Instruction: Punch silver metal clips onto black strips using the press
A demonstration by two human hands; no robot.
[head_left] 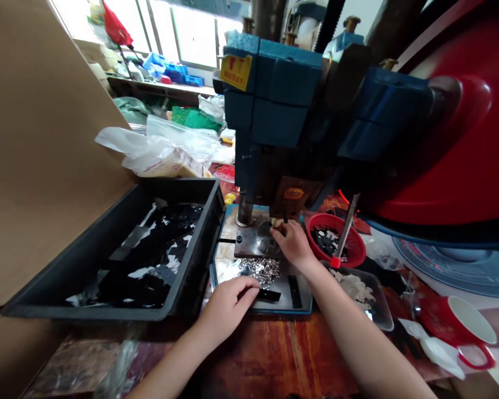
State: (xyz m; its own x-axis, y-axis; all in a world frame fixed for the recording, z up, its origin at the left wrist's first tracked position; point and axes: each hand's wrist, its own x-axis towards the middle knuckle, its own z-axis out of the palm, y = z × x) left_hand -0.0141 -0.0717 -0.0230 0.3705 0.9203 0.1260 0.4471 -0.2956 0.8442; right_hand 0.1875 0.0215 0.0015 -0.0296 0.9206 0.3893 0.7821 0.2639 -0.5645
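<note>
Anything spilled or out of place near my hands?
Possibly the loose heap of small shiny metal pieces on the blue-edged press base: perhaps deliberate, but uncontained, while black-and-white parts sit in the round red plastic bowl.

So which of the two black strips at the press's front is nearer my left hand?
The crosswise strip, beside your left hand; the lengthwise strip lies farther right.

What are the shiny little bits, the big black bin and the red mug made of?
Shiny little bits: metal, probably; they glint silver.
Big black bin: likely plastic, with smooth, dull walls.
Red mug: perhaps ceramic or plastic; smooth red outside, pale inside. I can't be sure.
</note>
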